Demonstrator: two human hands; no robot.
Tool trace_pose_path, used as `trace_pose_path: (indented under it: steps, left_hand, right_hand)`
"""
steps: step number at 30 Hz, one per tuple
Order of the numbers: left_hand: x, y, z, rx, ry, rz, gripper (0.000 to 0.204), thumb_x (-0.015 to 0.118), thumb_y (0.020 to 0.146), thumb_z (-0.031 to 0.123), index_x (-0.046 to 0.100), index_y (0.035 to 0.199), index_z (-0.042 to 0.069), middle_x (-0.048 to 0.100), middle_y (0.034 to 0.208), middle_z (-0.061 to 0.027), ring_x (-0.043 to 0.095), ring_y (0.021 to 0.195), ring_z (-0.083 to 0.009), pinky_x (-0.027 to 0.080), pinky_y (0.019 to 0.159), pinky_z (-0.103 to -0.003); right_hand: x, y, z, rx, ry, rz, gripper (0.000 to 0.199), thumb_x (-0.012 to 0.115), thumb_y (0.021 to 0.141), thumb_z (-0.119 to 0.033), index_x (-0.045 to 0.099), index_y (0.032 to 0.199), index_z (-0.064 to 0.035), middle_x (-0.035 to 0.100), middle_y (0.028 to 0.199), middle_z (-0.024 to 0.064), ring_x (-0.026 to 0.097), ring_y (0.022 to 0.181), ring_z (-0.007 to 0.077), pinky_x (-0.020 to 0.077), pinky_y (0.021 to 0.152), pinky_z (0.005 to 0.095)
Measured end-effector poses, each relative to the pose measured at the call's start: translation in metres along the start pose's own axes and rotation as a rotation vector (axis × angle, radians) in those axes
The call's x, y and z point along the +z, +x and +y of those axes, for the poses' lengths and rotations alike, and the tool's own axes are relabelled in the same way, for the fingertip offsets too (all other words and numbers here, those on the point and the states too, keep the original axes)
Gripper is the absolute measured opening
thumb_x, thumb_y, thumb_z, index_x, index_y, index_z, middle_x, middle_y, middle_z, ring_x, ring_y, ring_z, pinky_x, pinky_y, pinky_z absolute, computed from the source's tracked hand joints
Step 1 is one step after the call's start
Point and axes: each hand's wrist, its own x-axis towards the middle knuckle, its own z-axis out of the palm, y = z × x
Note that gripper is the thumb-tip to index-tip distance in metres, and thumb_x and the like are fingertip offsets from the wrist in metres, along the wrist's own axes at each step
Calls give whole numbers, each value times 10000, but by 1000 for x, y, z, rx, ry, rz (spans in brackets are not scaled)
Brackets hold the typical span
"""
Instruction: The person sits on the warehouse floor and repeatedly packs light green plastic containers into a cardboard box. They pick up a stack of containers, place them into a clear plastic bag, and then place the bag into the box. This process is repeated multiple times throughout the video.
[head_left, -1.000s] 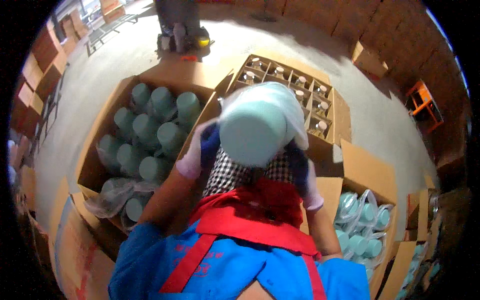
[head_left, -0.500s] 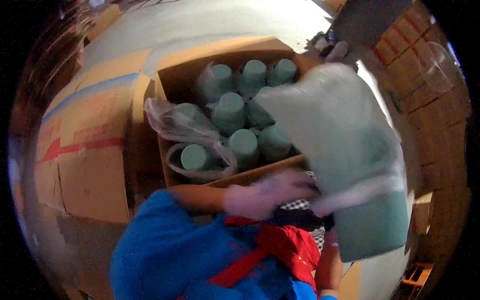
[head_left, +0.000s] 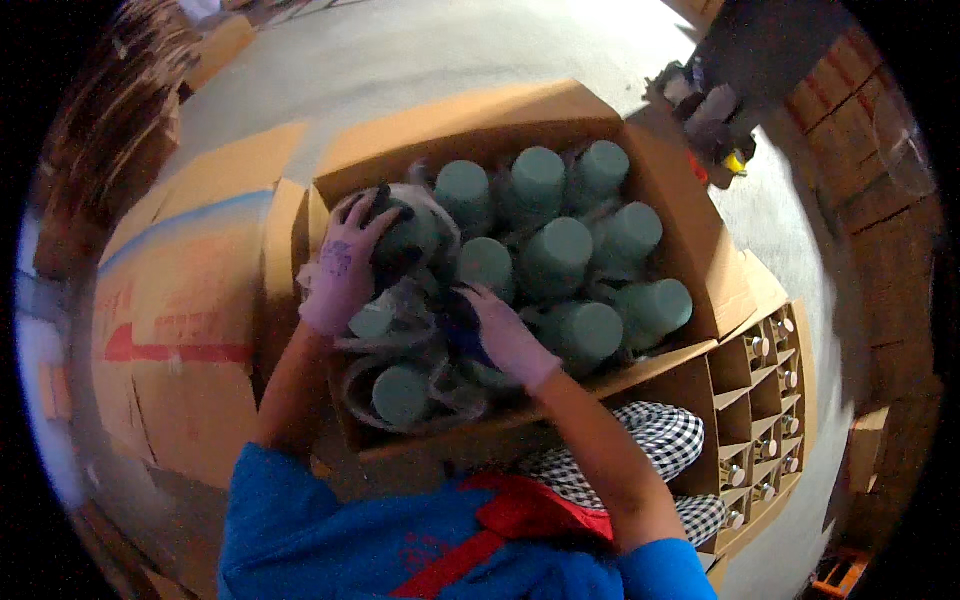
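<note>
Both hands have swung over the carton (head_left: 668, 205) on the head view. There, my left hand (head_left: 348, 255) grasps a green cup (head_left: 412, 238) inside it, nearer than my right hand (head_left: 500, 335); the cup lies rightward of the left palm, axis roughly upright. I cannot tell what my right holds.

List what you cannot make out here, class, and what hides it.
All in the head view:
Green cylinder under the left hand: partly hidden by it.
Floor of the large carton: hidden by packed cylinders.
Bottles, lower parts: hidden by dividers.
Orange frame: cut off by lower edge.
</note>
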Motion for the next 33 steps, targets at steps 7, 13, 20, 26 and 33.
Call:
trace_pose_path:
  steps: [7, 13, 20, 26, 33]
  left_hand:
    - [111, 37, -136, -19, 253, -138, 407, 518, 837, 1, 633, 1215, 102, 569, 1335, -165, 542, 1211, -370, 455, 993, -470]
    - [188, 123, -134, -268, 319, -950, 393, 505, 906, 144, 610, 1283, 107, 641, 1244, -152, 616, 1151, -333, 496, 966, -436]
    - [257, 110, -173, -96, 337, -905, 339, 601, 887, 233, 666, 1191, 98, 644, 1231, -158, 620, 1142, -330, 493, 967, -413]
    - [45, 153, -85, 75, -235, -565, 391, 642, 861, 4, 584, 1247, -20, 696, 1051, -131, 645, 959, -197, 534, 861, -346]
    - [-37, 59, 93, -302, -1599, -270, 405, 467, 1009, 223, 487, 1344, -4, 617, 1199, -184, 629, 1020, -287, 557, 849, -424]
  right_hand:
    - [-106, -165, 36, 390, -653, 84, 673, 588, 848, -168, 359, 1465, -27, 360, 1496, 225, 326, 1392, 402, 223, 1159, 531]
    - [-93, -155, 45, 623, -922, -136, 742, 572, 846, -235, 292, 1503, -33, 315, 1538, 195, 279, 1432, 350, 118, 1180, 563]
    - [-85, -145, 59, 610, -1008, -170, 781, 561, 856, -274, 235, 1532, -60, 267, 1569, 197, 263, 1448, 339, 104, 1184, 553]
    - [-88, -145, 68, 542, -876, 8, 770, 514, 808, -134, 252, 1528, -66, 292, 1553, 208, 289, 1432, 358, 148, 1175, 548]
    - [-137, -187, 52, 481, 722, 1099, 682, 506, 961, -456, 307, 1505, -97, 309, 1547, 157, 322, 1409, 333, 253, 1137, 532]
